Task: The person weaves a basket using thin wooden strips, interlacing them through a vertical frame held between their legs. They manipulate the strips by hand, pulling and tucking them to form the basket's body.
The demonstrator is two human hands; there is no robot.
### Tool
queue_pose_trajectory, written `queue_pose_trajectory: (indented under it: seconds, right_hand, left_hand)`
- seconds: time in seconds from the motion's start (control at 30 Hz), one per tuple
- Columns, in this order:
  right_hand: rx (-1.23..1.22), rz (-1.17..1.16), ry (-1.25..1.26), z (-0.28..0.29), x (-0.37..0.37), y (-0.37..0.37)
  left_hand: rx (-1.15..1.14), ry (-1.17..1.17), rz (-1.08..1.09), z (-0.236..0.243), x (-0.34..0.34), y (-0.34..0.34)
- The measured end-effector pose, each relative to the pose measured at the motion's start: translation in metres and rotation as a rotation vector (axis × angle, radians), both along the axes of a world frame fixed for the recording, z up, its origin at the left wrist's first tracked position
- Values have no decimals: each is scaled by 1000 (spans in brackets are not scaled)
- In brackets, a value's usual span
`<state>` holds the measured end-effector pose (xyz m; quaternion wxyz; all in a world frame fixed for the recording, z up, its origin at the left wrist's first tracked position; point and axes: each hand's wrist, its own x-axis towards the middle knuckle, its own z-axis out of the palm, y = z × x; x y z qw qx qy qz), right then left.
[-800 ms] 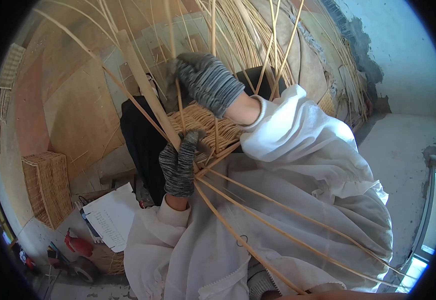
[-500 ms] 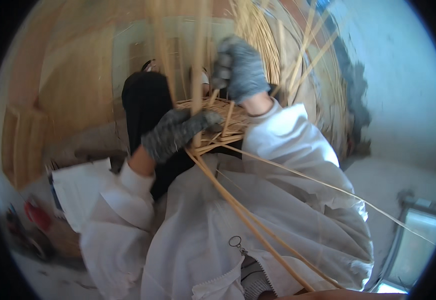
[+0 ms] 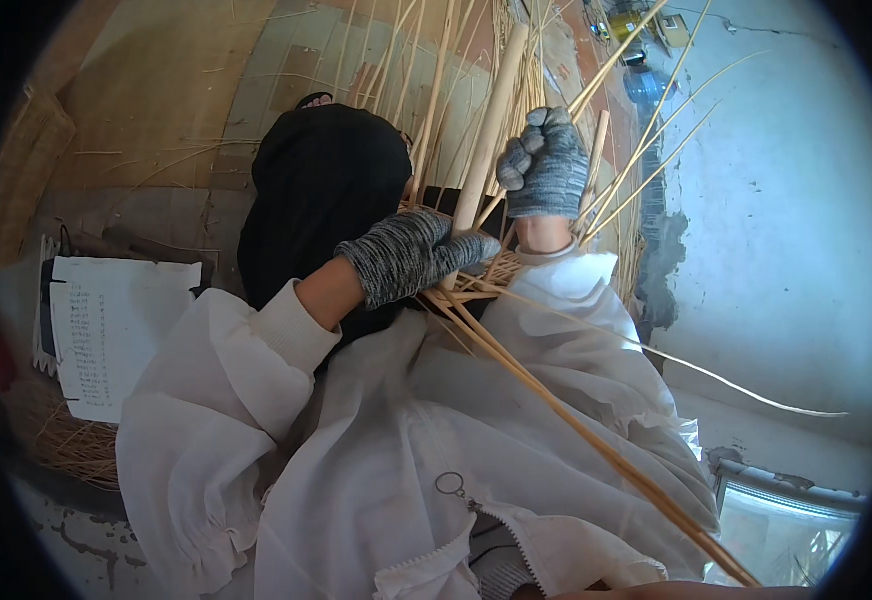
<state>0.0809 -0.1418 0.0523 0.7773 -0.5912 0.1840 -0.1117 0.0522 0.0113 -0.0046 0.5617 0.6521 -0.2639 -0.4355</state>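
My left hand (image 3: 411, 258), in a grey knitted glove, is closed round the lower end of a thick pale rod (image 3: 488, 130) that stands up at a slant. Below its fingers shows part of a woven wicker piece (image 3: 502, 270) at my lap, mostly covered by my hands and sleeves. Higher and to the right is my gloved right hand (image 3: 548, 165), its fingers curled into the palm; what they hold, if anything, is hidden. From the weave, long wicker rods (image 3: 576, 408) run across my white smock to the lower right, and one thin strand (image 3: 721, 376) trails off rightward.
Many upright rods (image 3: 436, 75) fan out beyond the weave. At left a white written sheet (image 3: 121, 335) lies above a heap of wicker strips (image 3: 74, 445). A pale wall (image 3: 781, 210) and a window (image 3: 786, 520) bound the right; a blue bottle (image 3: 646, 85) stands far off.
Both hands and the weave now appear farther right in the picture, as the view has shifted. My right hand sits slightly lower, and the thick rod leans more to the right.
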Motion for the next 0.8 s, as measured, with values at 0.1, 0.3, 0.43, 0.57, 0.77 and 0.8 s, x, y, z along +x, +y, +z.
queue_pose_trajectory:
  seconds: [0.1, 0.3, 0.43, 0.57, 0.77, 0.8]
  right_hand:
    - [6, 6, -17, -1, 4, -3]
    - [78, 50, -201, 26, -39, -26]
    - [-59, 59, -413, 51, -111, -16]
    - [-210, 236, -512, 21, -196, -33]
    - [-82, 182, -493, -12, -244, -36]
    - [-76, 174, -466, -11, -245, -38]
  left_hand:
    - [-16, -28, 50, -4, -2, 0]
    - [-184, -47, 245, 3, -23, 0]
    - [-306, -24, 419, 1, -32, -2]
    - [-314, 226, 490, 9, -41, -6]
    - [-269, 286, 433, 10, -40, -8]
    - [-270, 291, 426, 11, -38, -8]
